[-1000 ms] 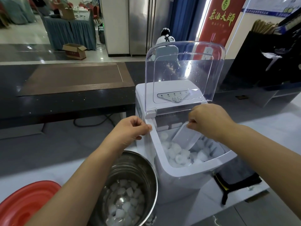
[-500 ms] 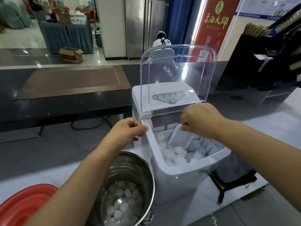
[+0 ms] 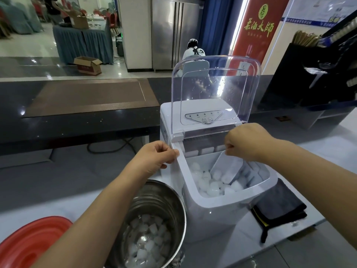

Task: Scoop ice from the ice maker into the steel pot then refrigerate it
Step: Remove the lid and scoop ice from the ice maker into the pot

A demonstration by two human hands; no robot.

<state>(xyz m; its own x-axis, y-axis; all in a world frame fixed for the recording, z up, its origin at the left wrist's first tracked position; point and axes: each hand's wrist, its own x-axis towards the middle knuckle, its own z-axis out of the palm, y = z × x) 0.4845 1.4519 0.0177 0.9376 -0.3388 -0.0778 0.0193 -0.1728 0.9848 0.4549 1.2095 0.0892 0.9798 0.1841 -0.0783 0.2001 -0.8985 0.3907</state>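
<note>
A white ice maker (image 3: pixel 216 215) stands on the counter with its clear lid (image 3: pixel 214 89) raised upright. Ice cubes (image 3: pixel 210 182) fill its bin. My right hand (image 3: pixel 245 142) is shut on the handle of a clear plastic scoop (image 3: pixel 226 167), whose blade points down into the ice. My left hand (image 3: pixel 156 157) pinches the left rim of the ice maker's opening. The steel pot (image 3: pixel 154 207) stands at the machine's lower left, with ice cubes (image 3: pixel 146 242) in its bottom.
A red round lid or basin (image 3: pixel 29 246) lies at the lower left edge. A dark folded cloth (image 3: pixel 280 209) lies right of the ice maker. A steel refrigerator (image 3: pixel 173 31) stands behind a dark counter (image 3: pixel 87 113). A black rack (image 3: pixel 318 74) stands at the right.
My right hand has tilted the scoop and pushed its blade lower into the ice. My left hand stays on the rim. The camera view has shifted slightly.
</note>
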